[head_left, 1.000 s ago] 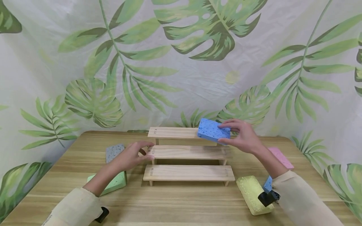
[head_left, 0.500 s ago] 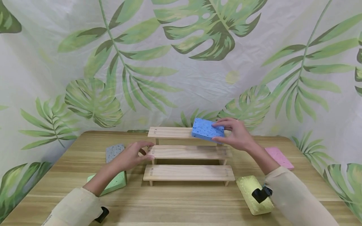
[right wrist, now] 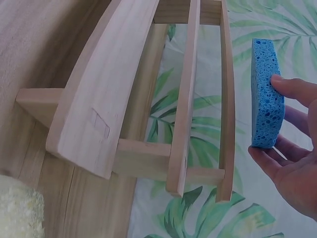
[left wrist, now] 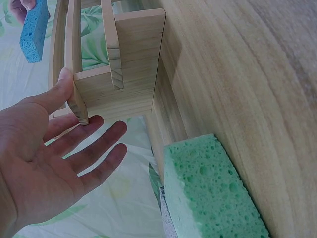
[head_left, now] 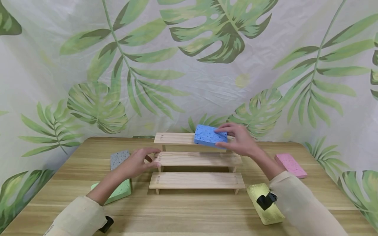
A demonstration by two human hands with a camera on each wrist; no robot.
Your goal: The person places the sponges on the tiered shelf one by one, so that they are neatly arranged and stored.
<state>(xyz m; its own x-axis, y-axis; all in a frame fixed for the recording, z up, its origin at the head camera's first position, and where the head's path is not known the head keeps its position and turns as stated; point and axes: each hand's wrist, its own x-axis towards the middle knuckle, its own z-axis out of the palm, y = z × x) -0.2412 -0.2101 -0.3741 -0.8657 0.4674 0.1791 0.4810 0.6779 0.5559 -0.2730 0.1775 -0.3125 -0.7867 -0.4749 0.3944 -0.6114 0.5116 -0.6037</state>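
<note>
A wooden three-tier display rack [head_left: 196, 179] stands mid-table. My left hand [head_left: 137, 163] pinches the left end of its middle tier between thumb and index finger; in the left wrist view the other fingers [left wrist: 96, 156] spread out below. My right hand [head_left: 242, 141] grips a speckled blue sponge [head_left: 205, 135] at its right end, thumb on one side and fingertips on the other. In the head view the sponge overlaps the right part of the top tier. The right wrist view shows a gap between the blue sponge [right wrist: 265, 99] and the top tier [right wrist: 227, 114].
Left of the rack lie a grey sponge [head_left: 119, 159] and a green sponge [head_left: 120, 192], partly behind the left forearm. To the right are a pink sponge [head_left: 290, 165] and a yellow sponge [head_left: 261, 193], the latter partly covered by the right wrist camera. A leaf-patterned curtain [head_left: 206, 95] hangs behind the table.
My right hand has carried the blue sponge leftward along the top tier. Its forearm has uncovered more of the pink sponge and now hides a second blue piece. The left hand has stayed put.
</note>
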